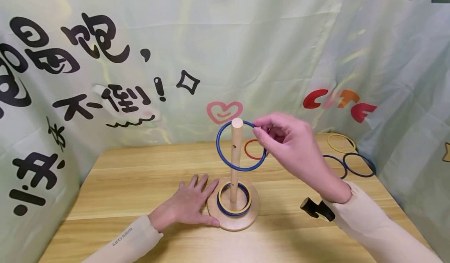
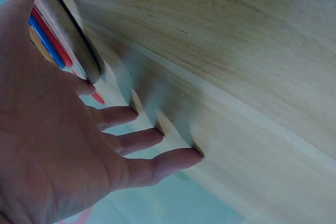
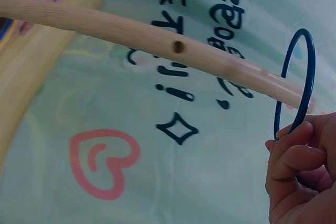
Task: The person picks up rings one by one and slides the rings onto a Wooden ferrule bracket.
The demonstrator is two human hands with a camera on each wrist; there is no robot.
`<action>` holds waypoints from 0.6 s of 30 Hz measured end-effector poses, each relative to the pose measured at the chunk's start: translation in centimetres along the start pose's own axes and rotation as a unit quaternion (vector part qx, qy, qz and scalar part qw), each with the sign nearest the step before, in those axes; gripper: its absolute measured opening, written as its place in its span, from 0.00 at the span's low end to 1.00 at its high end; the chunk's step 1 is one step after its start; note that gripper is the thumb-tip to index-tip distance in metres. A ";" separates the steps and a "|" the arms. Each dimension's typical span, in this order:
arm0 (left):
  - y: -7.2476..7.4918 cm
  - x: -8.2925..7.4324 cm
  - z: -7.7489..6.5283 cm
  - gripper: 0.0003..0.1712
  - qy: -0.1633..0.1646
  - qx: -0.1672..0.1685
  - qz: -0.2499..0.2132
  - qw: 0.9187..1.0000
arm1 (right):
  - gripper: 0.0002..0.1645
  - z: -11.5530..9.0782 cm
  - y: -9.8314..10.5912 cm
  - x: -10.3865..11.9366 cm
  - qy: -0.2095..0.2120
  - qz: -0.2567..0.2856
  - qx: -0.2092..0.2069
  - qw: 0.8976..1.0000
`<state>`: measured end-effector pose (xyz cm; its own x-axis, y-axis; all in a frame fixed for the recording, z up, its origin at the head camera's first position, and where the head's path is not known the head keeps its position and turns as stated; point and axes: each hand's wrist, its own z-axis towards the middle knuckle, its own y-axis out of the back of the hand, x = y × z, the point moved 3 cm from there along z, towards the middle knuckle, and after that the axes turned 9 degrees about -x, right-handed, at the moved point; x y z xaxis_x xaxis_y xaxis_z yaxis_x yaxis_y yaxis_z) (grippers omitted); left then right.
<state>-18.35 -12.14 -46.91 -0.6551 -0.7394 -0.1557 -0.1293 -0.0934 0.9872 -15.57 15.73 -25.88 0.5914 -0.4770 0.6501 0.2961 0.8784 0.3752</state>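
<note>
My right hand [image 1: 291, 144] pinches a blue ring [image 1: 218, 142] by its edge at the top of a wooden peg [image 1: 236, 150]. In the right wrist view the peg's tip passes through that blue ring [image 3: 310, 72]. The peg rises from a round wooden base [image 1: 254, 214], where a yellow ring [image 1: 220, 197] lies over dark blue ones around its foot. A red ring [image 2: 52, 38] also shows on the base in the left wrist view. My left hand [image 1: 188, 204] rests at the base's left side, fingers straight and spread, thumb at its rim.
Behind the peg a loose red ring [image 1: 245, 150] lies on the wooden table [image 1: 140, 165]. Two more blue rings [image 1: 345, 162] and a yellow ring [image 1: 329, 141] lie at the back right. Printed cloth [image 1: 267, 60] hangs behind the table and along its sides.
</note>
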 end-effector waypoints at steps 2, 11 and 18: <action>0.0 0.0 0.0 0.73 0.000 0.000 0.003 1.000 | 0.08 -0.3 -0.6 -0.7 -0.001 -0.002 0.014 1.000; 0.0 -0.1 -0.1 0.73 0.001 0.000 0.001 1.000 | 0.10 -3.9 -3.7 -4.6 -0.052 0.002 0.051 0.997; 0.0 -0.1 0.0 0.73 0.001 -0.003 -0.003 1.000 | 0.09 -6.4 -5.5 -7.1 -0.073 -0.002 0.069 0.995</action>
<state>-18.34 -12.08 -46.89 -0.6523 -0.7406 -0.1611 -0.1285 -0.1014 0.9865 -16.58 14.45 -36.84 0.4718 -0.4892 0.7335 0.1872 0.8685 0.4589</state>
